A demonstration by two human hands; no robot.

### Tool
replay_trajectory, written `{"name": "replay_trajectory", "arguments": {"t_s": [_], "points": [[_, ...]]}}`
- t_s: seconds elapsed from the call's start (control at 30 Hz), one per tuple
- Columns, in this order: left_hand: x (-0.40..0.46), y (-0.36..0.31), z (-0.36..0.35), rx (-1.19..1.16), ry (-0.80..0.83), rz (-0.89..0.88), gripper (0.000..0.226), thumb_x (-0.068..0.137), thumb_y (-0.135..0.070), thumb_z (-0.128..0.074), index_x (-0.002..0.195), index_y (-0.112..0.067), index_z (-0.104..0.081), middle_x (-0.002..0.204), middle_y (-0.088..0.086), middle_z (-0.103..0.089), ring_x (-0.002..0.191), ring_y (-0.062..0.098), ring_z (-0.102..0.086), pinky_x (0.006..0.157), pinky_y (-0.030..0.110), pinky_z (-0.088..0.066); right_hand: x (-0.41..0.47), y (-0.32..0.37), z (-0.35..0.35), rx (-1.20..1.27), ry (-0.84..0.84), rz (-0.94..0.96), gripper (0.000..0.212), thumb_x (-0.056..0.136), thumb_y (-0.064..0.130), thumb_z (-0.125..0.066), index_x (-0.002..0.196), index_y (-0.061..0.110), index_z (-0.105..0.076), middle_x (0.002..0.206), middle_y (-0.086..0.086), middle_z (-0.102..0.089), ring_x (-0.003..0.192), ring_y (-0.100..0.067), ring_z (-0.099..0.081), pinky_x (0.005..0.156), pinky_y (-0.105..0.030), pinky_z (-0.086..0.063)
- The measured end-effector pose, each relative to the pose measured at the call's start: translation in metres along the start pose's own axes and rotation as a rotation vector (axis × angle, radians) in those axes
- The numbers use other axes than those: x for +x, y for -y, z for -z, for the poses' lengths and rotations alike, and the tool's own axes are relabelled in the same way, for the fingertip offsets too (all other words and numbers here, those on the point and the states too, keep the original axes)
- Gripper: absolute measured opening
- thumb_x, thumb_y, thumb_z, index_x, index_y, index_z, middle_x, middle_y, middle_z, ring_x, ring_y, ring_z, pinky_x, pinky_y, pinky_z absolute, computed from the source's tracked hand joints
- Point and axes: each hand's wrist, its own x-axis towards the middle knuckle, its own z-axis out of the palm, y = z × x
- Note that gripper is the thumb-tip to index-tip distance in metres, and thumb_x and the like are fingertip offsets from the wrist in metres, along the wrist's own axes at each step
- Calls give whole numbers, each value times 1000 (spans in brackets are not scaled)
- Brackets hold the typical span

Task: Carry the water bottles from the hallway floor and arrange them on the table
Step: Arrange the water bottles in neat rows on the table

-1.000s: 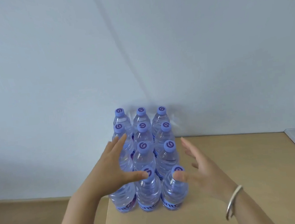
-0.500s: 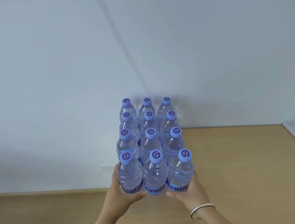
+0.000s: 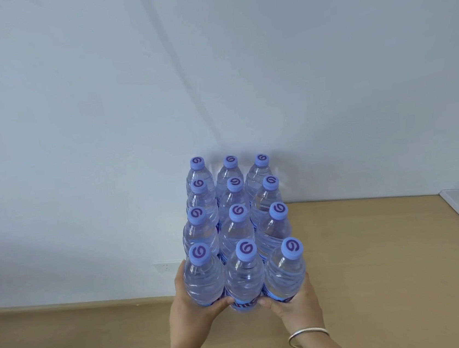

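Twelve water bottles (image 3: 242, 258), full, between both hands (image 3: 246, 305).

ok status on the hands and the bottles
Left hand and right hand grip the near end of the bottle pack. Pack upright over the table, contact unclear. Nothing in the way.

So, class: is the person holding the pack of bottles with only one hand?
No: the left hand and right hand both grip the bottle pack.
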Motion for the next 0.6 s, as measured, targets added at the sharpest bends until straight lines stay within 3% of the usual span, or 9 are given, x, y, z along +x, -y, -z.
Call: {"name": "replay_trajectory", "arguments": {"t_s": [0.13,0.23,0.3,0.4,0.53,0.6], "points": [[1,1,0,26,16,-29,104,29,-72,-81,116,-64,-24,114,-48,-45,90,-25,-51,66,11,-41,-1,-1,0,11,-14,12,86,37,30,-95,109,27,-47,105,6,-62,95,-13,-61,77,-28,-47],[1,3,-1,28,19,-11,104,29,-71,-80,117,-59,-25,113,-32,-55,86,-11,-57,64,12,-41,-1,-1,0,20,-18,19,84,37,31,-95,106,29,-47,103,7,-62,94,-10,-62,75,-24,-47],[2,4,-1,20,30,-5,107,31,-68,-82,122,-51,-27,114,-27,-56,88,-7,-58,64,12,-42,-2,0,0,22,-7,11,84,39,31,-95,109,28,-48,106,5,-62,96,-13,-62,78,-30,-50],[-1,3,-1,5,51,-6,116,37,-60,-86,134,-41,-25,118,-32,-51,103,2,-58,76,21,-45,-2,2,5,7,34,0,84,44,27,-94,114,23,-46,111,1,-62,100,-17,-62,85,-39,-51],[-7,0,2,-18,72,12,126,44,-48,-90,144,-34,-16,135,-20,-47,120,7,-51,94,31,-46,-2,5,13,-39,133,-17,83,52,18,-90,120,20,-43,116,1,-61,104,-16,-61,91,-37,-49],[-10,-1,2,-30,75,10,118,43,-46,-91,139,-31,-24,132,-14,-50,120,9,-52,95,37,-48,-5,7,16,-103,166,-38,80,59,23,-85,125,20,-40,116,4,-60,98,-13,-60,86,-30,-48]]}}
